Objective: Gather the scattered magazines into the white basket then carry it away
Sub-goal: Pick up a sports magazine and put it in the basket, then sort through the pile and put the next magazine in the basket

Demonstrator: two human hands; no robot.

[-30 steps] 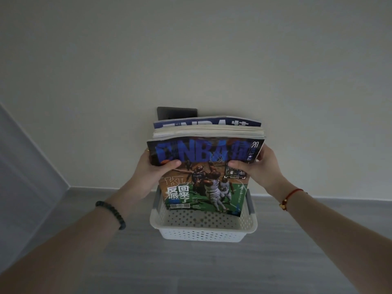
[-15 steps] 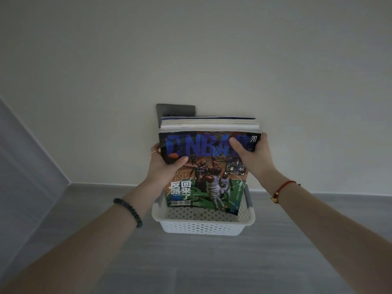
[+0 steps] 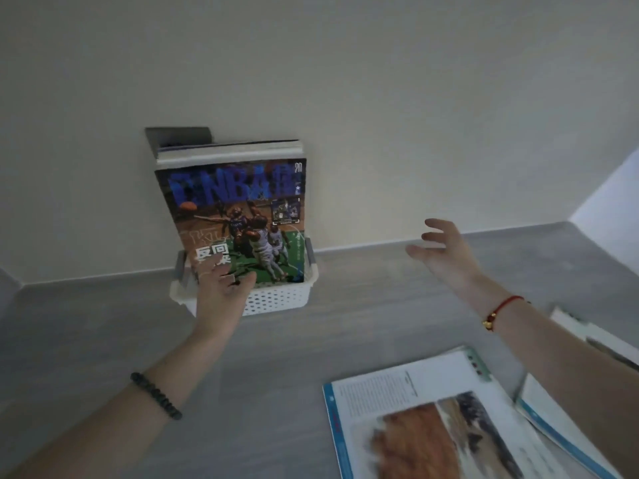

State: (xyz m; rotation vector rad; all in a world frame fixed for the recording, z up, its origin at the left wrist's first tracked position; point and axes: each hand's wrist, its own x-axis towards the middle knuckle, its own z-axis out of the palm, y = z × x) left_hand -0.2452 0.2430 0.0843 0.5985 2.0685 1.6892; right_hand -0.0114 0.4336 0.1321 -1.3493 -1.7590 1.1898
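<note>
Head view: a second ago I had both hands clamped on the magazine stack (image 3: 238,216). Now it stands upright in the white basket (image 3: 276,300) against the wall. My left hand (image 3: 221,288) rests flat on the front cover, and my right hand (image 3: 446,250) has let go, fingers spread wide and empty. An open magazine (image 3: 432,409) lies on the floor, so gathering isn't finished, I'd judge.

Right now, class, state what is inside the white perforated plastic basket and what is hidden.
Upright magazines stand inside the white perforated plastic basket, a blue-titled basketball magazine in front. It covers the others' faces; the left hand and basket wall hide their bottoms.
</note>
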